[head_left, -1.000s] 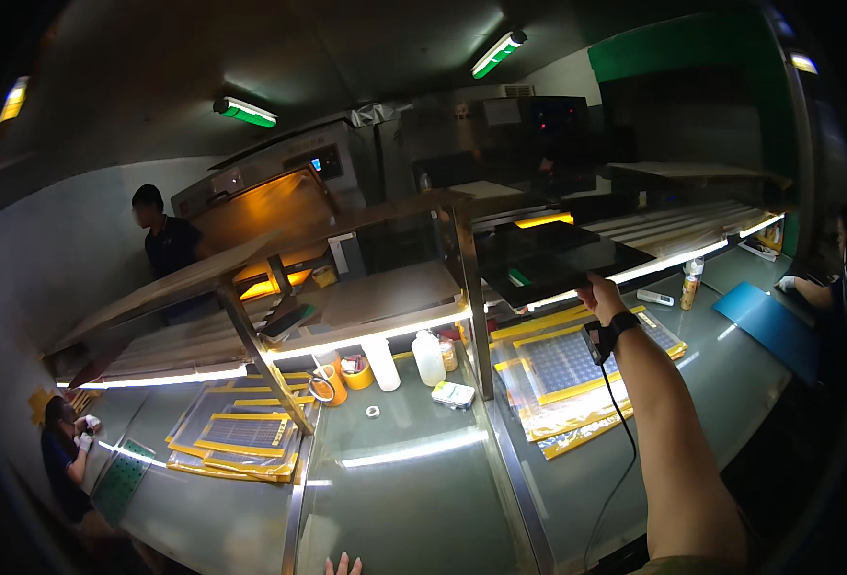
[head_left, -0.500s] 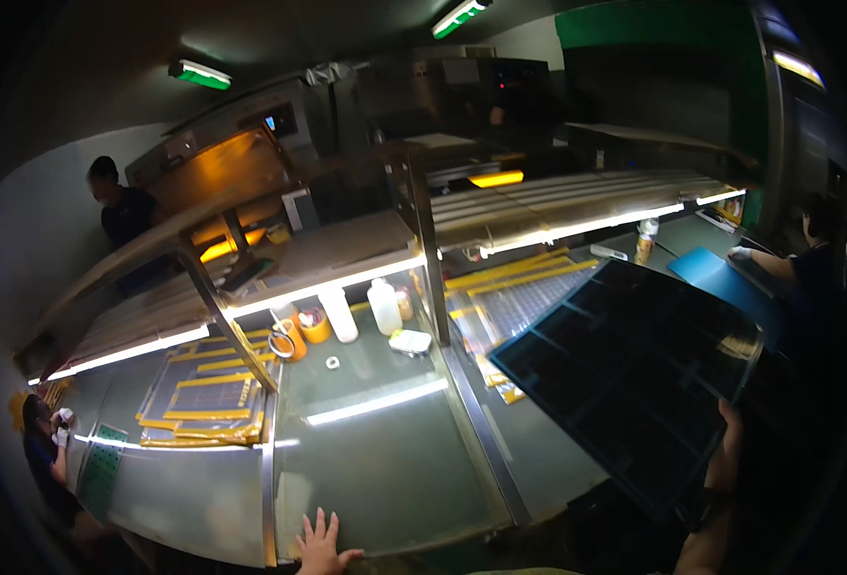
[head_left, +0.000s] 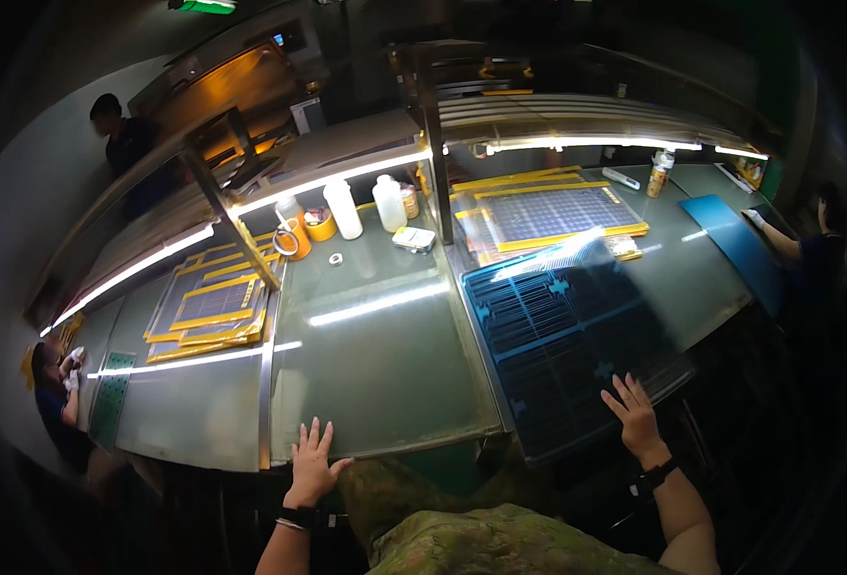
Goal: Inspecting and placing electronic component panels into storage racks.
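Observation:
A dark blue rectangular panel (head_left: 562, 359) with a printed pattern lies over the right part of the worktop, blurred on its right side. Its near end reaches past the table's front edge. On the panel's near right part is my right hand (head_left: 636, 417), fingers spread and nothing gripped. My left hand (head_left: 316, 462) rests with outstretched fingers at the front edge of the glass-like middle worktop (head_left: 385, 383). Just beyond the panel, a yellow-taped framed sheet (head_left: 558, 213) lies on top of other sheets.
White bottles (head_left: 343, 211), orange tape rolls (head_left: 291, 240) and a small white box (head_left: 414, 240) stand at the back. Yellow-edged sheets (head_left: 213, 302) are stacked left. A lit shelf (head_left: 577, 115) overhangs the worktop. A co-worker (head_left: 812, 244) handles a blue sheet (head_left: 730, 244) at right; others work left.
The panel has come down from a raised tilt onto the right worktop. My right hand has moved left and opened from its edge. My left hand stays at the front edge; the view has tipped downward.

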Demonstrator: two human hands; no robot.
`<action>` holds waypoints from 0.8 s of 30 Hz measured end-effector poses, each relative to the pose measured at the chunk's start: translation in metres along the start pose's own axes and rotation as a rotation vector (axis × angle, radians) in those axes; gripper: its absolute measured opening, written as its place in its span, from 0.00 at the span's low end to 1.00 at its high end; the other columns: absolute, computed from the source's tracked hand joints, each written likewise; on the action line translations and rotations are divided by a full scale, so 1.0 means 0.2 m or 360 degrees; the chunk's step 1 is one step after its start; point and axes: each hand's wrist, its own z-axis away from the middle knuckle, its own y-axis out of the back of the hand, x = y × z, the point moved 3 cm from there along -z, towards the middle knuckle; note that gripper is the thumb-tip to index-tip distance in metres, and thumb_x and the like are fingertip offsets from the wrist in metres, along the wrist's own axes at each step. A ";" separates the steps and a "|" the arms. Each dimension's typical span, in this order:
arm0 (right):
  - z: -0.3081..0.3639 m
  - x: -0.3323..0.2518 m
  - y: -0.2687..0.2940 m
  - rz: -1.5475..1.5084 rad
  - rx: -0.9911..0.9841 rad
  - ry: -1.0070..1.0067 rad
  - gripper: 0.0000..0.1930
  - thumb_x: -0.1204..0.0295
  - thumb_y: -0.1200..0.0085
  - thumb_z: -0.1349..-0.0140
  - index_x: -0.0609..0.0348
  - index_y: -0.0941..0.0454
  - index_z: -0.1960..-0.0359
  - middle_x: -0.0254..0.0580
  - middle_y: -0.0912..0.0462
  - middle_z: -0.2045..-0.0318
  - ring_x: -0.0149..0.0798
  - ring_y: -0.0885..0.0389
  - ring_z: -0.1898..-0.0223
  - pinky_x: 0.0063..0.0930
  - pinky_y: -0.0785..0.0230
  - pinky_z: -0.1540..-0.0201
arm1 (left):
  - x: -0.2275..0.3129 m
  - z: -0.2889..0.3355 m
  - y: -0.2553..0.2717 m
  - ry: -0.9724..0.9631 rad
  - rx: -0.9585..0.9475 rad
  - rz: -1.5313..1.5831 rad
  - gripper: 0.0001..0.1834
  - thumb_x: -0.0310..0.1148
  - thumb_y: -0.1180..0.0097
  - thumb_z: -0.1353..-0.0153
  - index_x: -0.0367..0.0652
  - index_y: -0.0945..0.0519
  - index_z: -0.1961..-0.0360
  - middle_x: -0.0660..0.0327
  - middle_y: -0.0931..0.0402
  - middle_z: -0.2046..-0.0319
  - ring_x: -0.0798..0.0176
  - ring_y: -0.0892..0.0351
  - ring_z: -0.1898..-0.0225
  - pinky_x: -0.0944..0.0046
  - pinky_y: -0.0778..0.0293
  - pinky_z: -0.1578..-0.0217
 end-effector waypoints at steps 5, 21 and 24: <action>0.02 0.06 -0.07 -0.0159 -0.0037 -0.0226 0.29 0.89 0.59 0.51 0.51 0.24 0.48 0.47 0.32 0.40 0.56 0.40 0.36 0.47 0.47 0.35 | 0.00 0.36 0.00 0.0216 -0.0039 0.0131 0.41 0.48 0.37 0.50 0.48 0.38 0.36 0.49 0.51 0.33 0.42 0.55 0.32 0.35 0.49 0.41; -0.53 -0.58 -0.17 -0.1255 -0.1227 0.0324 0.24 0.82 0.55 0.50 0.58 0.27 0.47 0.54 0.35 0.42 0.51 0.41 0.38 0.43 0.52 0.36 | -0.51 1.76 -0.67 0.2061 0.0204 0.1321 0.45 0.60 0.45 0.47 0.33 0.35 0.40 0.41 0.39 0.39 0.45 0.39 0.37 0.58 0.42 0.39; -0.64 -0.98 -0.22 -0.1293 -0.1379 0.0521 0.21 0.81 0.54 0.47 0.59 0.25 0.50 0.54 0.30 0.47 0.49 0.35 0.44 0.40 0.46 0.41 | -0.46 1.94 -0.39 0.2389 0.0904 0.0343 0.39 0.53 0.45 0.44 0.34 0.34 0.41 0.43 0.48 0.35 0.41 0.54 0.32 0.47 0.50 0.37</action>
